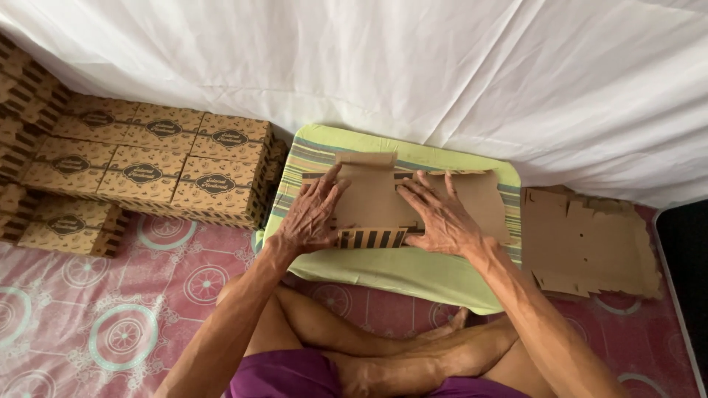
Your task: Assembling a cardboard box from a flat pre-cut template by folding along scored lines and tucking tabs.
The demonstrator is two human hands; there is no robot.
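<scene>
White sheeting backs a green cushion (383, 276) where both flat, unclenched hands, left hand (311, 215) and right hand (441, 216), press a light, stiff, creasable cardboard blank (372, 203) lying beneath and between them, probably best gripped at its flap edges.

Flat brown cardboard box blank (372, 203), half-folded

Flat carton blank (372, 199) on cushion (413, 276), both hands on it — folded boxes (147, 166) stacked left, flat blanks (590, 243) right.

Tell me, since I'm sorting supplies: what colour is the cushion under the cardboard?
Light green cushion with striped edges, head view.
</scene>
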